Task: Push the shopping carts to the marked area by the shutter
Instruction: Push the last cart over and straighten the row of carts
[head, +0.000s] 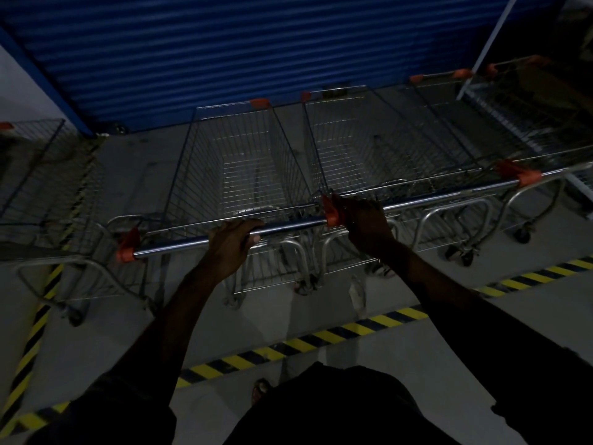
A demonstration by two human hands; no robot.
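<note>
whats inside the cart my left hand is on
Only wire mesh shows inside the left cart, with grey floor through it; no goods visible. The left hand and handle bar cover its nearest end.

The right hand (365,226) covers the left end of the right cart's handle (449,192), its fingers out of sight beyond the knuckles. The fingertips of the left hand (229,245) disappear over the left cart's handle (288,224). A third cart (32,162) is cut off by the left edge, and the carts at far right (526,91) dissolve into darkness. The shutter (256,49) runs past the top edge. Dark clothing (321,409) hides all but the toes of one foot (261,388). Blur smears the wheels (463,255).
</note>
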